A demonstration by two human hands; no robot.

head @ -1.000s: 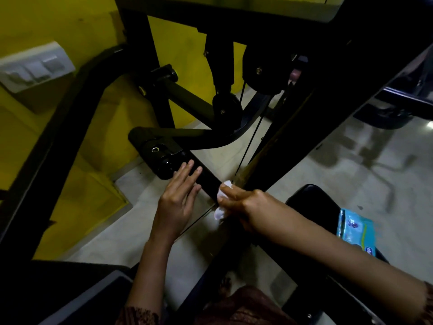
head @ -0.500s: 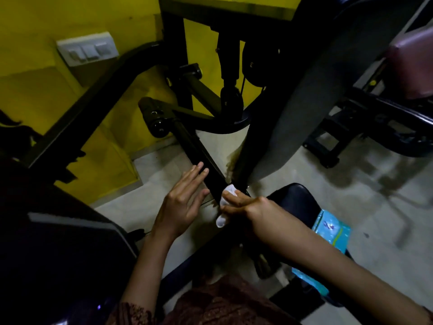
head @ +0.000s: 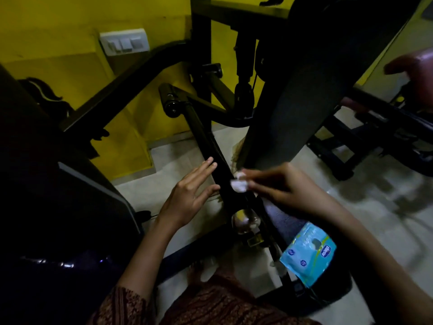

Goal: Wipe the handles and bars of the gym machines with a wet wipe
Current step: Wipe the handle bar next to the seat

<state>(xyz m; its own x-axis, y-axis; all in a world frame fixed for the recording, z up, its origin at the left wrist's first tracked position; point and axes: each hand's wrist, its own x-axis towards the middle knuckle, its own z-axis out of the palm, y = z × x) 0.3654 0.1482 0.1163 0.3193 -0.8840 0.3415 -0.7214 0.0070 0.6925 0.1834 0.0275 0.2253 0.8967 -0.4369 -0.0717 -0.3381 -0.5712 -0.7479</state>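
The right hand (head: 288, 191) has its fingers curled and pinches a small white wet wipe (head: 239, 184), crumpled into a wad, which it presses on the black bar (head: 201, 134) of the machine. This hand is blurred, so the exact grip cannot be read. The left hand (head: 187, 195) is flat, with the fingers straight and together. It holds nothing; its fingertips and thumb touch the bar just on the other side from the wipe.

To do this step well, I think the wad should be opened a little so that it wraps over the bar. It should then slide in long strokes along the bar, and also go to the underside. The bar seems to hang on a pivot (head: 171, 102) well beyond the fingertips, so the left hand should press enough to steady it.

Both forearms come up from below. The left wrist is straight and the palm is turned toward the bar. The right forearm crosses in from the right side, and below it lies a blue pack of wipes (head: 309, 254). Far beyond the left hand there is a white switch plate (head: 124, 43) on the yellow wall (head: 58, 31).
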